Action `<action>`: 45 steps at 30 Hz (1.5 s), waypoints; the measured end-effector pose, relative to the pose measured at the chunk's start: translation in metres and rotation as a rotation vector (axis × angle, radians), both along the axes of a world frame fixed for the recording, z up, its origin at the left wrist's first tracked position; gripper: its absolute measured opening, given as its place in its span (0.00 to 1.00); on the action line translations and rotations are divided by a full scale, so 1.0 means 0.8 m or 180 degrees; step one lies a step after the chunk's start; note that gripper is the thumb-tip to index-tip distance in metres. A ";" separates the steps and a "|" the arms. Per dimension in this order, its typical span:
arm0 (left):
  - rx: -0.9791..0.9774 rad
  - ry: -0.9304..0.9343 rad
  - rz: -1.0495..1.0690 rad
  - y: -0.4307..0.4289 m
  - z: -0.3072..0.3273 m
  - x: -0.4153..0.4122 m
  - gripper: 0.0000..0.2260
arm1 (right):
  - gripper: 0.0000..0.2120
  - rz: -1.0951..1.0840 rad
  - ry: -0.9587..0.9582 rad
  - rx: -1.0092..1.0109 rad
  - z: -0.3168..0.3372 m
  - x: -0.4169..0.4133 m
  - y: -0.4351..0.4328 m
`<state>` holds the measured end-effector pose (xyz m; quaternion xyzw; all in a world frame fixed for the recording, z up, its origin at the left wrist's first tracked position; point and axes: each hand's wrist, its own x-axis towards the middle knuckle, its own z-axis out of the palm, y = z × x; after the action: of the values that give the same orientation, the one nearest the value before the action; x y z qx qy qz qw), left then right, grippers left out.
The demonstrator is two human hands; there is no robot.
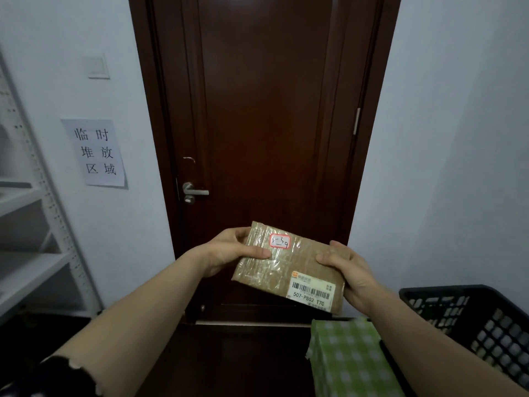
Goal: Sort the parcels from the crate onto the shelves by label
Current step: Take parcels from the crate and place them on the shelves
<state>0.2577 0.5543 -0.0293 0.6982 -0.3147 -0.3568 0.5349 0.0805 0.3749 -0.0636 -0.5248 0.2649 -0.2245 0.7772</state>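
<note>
One dark brown wooden door fills the middle of the view, set between pale walls. White metal shelving with perforated uprights is seen at the left edge. A black plastic crate with a lattice wall is seen at the lower right, and a green-and-white checked package lies just beside its left side.

A flat brown cardboard parcel, wrapped in clear tape, is held up in the air in front of the lower part of the door, tilted down to the right, well apart from the shelving and above the crate's near corner. Its left edge is gripped by the left hand, with the thumb laid across the top face and the fingers curled behind. Its right edge is gripped by the right hand in the same way.

A paper notice is stuck to the left wall, and the handwritten characters 临时堆放区域 can be read on it. A printed shipping label with barcodes is fixed to the parcel's lower right corner, and "507-P802 T70" is printed on it; an orange logo is too blurred to read. A silver lever handle is mounted on the door's left side. A small red-bordered sticker sits near the parcel's top edge, with handwriting that seems to read "3-3 9".
</note>
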 end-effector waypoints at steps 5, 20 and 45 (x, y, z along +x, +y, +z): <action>0.0101 0.0036 0.0150 0.026 -0.014 0.019 0.34 | 0.41 0.0201 0.0046 0.0036 -0.007 0.026 0.017; 0.0085 0.0205 0.0552 0.089 -0.038 0.049 0.33 | 0.41 0.0565 0.0167 -0.0008 -0.013 0.077 0.066; 0.0099 0.0777 0.1883 0.295 -0.117 0.000 0.29 | 0.22 0.1719 0.0722 -0.0212 -0.059 0.147 0.216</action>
<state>0.2575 0.7902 -0.1225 0.7195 -0.0261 -0.2718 0.6385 0.1981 0.5480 -0.1109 -0.6233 0.1933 0.0421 0.7566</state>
